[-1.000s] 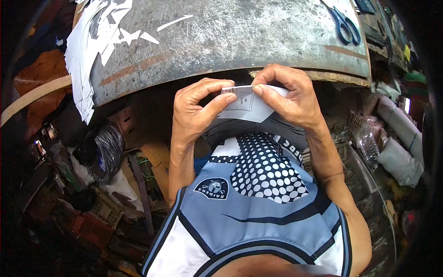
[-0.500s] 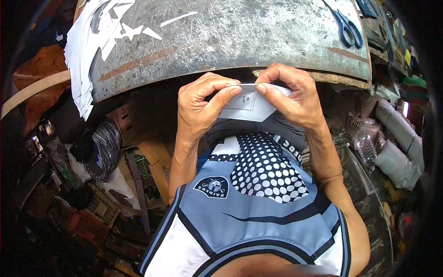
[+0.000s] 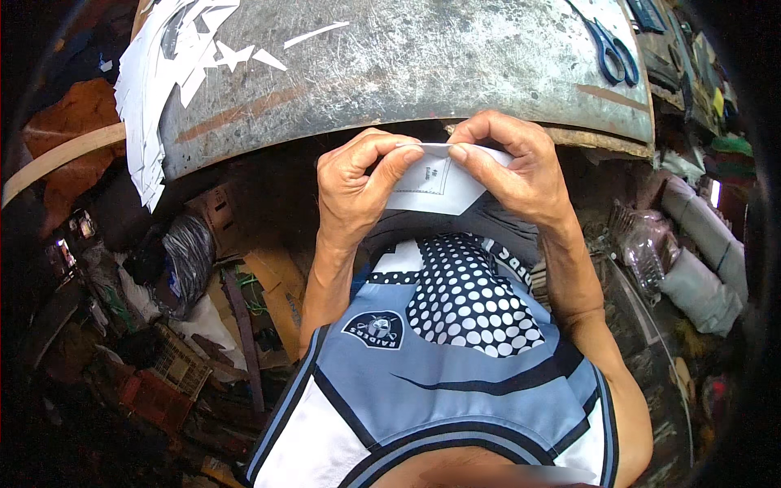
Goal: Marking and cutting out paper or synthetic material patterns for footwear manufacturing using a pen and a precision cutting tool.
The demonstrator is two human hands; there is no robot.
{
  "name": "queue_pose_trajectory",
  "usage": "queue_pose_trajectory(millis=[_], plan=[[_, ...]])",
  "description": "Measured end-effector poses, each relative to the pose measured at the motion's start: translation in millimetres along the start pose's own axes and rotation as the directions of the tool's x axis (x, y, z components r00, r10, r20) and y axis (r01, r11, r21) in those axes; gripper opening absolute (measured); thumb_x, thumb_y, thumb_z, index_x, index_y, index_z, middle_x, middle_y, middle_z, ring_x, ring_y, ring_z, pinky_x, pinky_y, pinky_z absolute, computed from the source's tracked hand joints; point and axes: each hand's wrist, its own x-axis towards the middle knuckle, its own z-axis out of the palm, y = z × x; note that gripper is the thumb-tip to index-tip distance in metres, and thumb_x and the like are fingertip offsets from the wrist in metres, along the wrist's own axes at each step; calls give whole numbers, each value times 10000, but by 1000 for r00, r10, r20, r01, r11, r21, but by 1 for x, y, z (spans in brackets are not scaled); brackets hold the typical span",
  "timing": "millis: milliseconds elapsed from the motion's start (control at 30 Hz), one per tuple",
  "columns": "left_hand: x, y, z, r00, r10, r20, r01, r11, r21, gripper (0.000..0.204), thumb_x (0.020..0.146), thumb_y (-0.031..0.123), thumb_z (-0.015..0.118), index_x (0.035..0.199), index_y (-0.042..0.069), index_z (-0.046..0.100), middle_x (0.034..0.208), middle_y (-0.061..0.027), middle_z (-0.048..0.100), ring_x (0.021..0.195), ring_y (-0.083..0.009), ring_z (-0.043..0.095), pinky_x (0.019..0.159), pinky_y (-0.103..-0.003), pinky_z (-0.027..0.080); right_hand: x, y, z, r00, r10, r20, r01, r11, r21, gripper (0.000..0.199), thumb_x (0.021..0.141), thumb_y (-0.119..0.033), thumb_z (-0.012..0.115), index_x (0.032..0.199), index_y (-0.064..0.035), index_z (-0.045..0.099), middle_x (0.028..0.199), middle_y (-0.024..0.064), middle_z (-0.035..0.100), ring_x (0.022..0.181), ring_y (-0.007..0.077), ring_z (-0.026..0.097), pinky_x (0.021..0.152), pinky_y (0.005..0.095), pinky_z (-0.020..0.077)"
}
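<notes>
1. Paper piece (image 3: 435, 189): a small white cut-out with printed outline marks, held up in front of my chest, just below the near edge of the worn grey worktable (image 3: 423, 69).
2. My left hand (image 3: 358, 183) has its thumb and forefinger closed on the top edge of the piece, the other fingers curled behind it.
3. My right hand (image 3: 512, 167) pinches the same top edge just beside the left, fingertips nearly touching, so both grips are tight on the one piece.
4. Done so far, as I judge it: the piece is already cut to shape, and a stack of white paper cut-outs (image 3: 154, 89) lies at the table's far left with loose slivers near it.
5. Left, as I judge it: whatever I am working along that top edge looks only begun, since the piece otherwise hangs flat and unfolded.
6. Blue-handled scissors (image 3: 610, 49) lie well apart at the table's right end, untouched.
</notes>
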Motion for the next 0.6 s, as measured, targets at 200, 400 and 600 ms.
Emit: queue_pose_trajectory(millis=[200, 400, 600], plan=[[-22, -6, -4, 969, -31, -243, 6, 994, -105, 339, 772, 54, 828, 1063, 5, 661, 1050, -101, 669, 864, -138, 661, 771, -267, 542, 2, 2, 4, 995, -7, -95, 10, 1000, 29, 122, 890, -95, 691, 902, 26, 683, 788, 60, 691, 740, 95, 628, 668, 257, 507], [-31, -5, -8, 982, 72, -177, -49, 990, 128, 283, 740, 75, 849, 948, 23, 663, 978, -107, 674, 879, -183, 651, 770, -293, 520, 3, 4, 5, 994, 13, -106, -5, 997, 75, 111, 895, -85, 684, 898, 25, 679, 822, 44, 692, 774, 86, 621, 694, 250, 505], [-25, -3, -6, 989, 90, -118, -64, 976, 209, 264, 752, 69, 836, 967, 17, 691, 960, -98, 693, 832, -172, 657, 739, -285, 523, 3, 4, 5, 994, 26, -107, -17, 996, 87, 109, 893, -80, 679, 896, 29, 675, 824, 34, 683, 785, 79, 611, 708, 241, 500]])
